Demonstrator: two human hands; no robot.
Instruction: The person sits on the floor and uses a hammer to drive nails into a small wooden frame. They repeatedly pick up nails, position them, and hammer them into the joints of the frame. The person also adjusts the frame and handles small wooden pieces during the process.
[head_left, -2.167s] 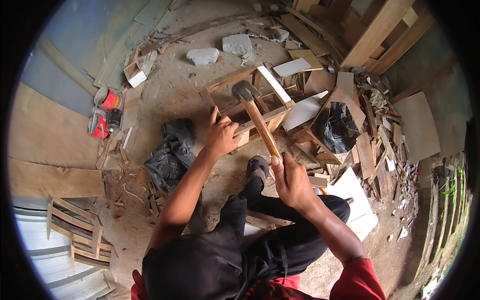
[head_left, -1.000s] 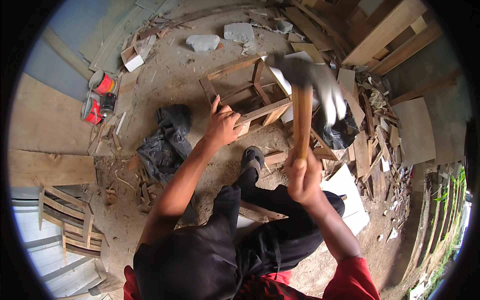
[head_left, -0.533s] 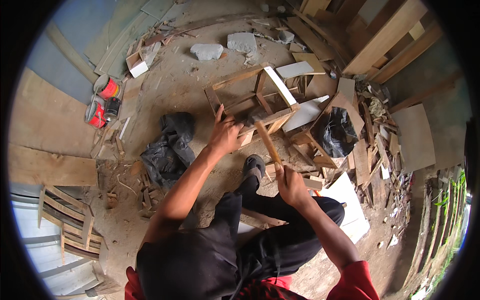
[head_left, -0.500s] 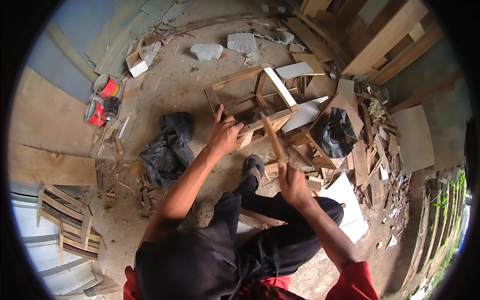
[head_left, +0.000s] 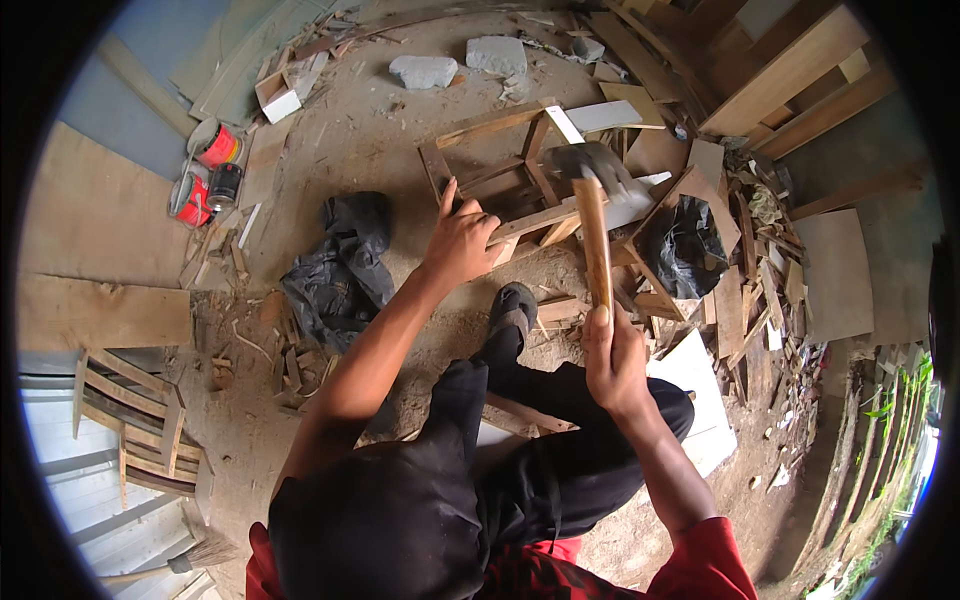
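No lettering can be read.
Near the left edge of the dirt floor (head_left: 345,150), the upper red can (head_left: 217,148) shows a yellow patch on its coloured side; on it, the lower red can (head_left: 190,206) and the dark can (head_left: 225,186), any print is too small to tell.

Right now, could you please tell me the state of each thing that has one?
Hammer: held up, partly blurred.
Wooden frame: open-sided.
Right hand: closed around the hammer.
Left hand: holding the wooden frame.
Left black bag: crumpled.
Right black bag: crumpled.
Gray blocks: lying apart.
Red cans: lids unclear.
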